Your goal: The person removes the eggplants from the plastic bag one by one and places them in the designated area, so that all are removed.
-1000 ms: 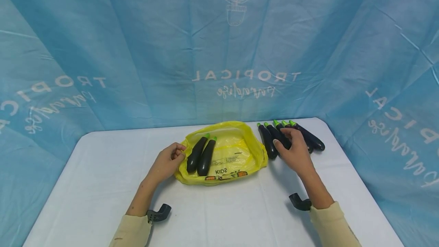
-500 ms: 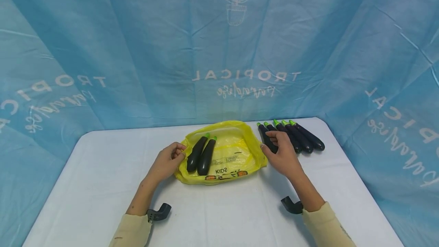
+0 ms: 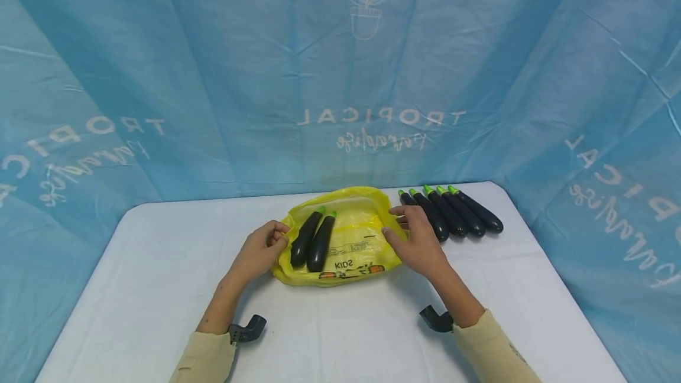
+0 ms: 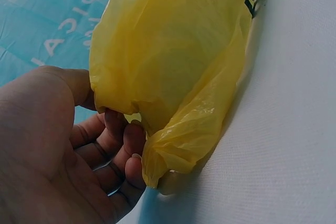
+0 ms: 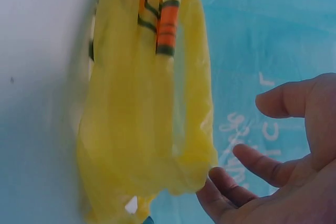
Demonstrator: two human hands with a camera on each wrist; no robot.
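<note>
A yellow plastic bag [image 3: 357, 226] lies spread with its mouth up on the table. Two eggplants rest in its left half, a left one [image 3: 304, 241] and a right one [image 3: 321, 246]. My left hand [image 3: 259, 254] pinches the bag's left rim; thumb and fingers meet on the film in the left wrist view. At the right rim is my right hand [image 3: 419, 247], thumb and fingers spread with nothing between them. Its lower fingertips are against or very near the yellow film [image 5: 194, 169] in the right wrist view; contact is hard to tell.
To the right of the bag lie several more eggplants [image 3: 452, 214] side by side, green stems toward the back; my right hand partly hides the nearest. A white cloth covers the table [image 3: 340, 336]. Blue printed curtains [image 3: 239, 75] surround the back and sides.
My right hand has moved left from over the row of eggplants to the bag's right rim, which has shifted slightly left. My left hand has stayed on the left rim.
</note>
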